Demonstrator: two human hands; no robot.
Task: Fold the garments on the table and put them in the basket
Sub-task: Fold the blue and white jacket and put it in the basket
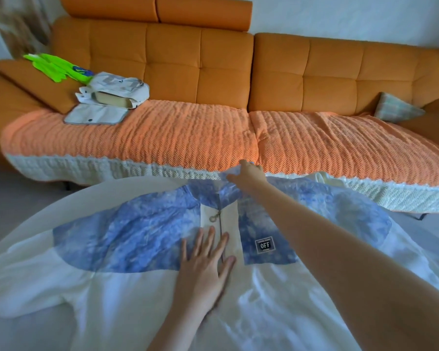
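Note:
A blue-and-white jacket (127, 239) lies spread front-up over the round white table (69, 206), with a zip down the middle and a black "OFF" patch on the chest. My left hand (203, 264) presses flat on the jacket just left of the zip, fingers straight and spread. My right hand (247, 172) reaches across to the far edge of the table and pinches the jacket's collar. No basket is in view.
An orange sofa (213, 72) with a knitted orange cover stands right behind the table. On its left sit an orange cushion, a neon green garment (53, 67) and a folded white garment (112, 95). A checked cushion (395, 107) lies at the sofa's right.

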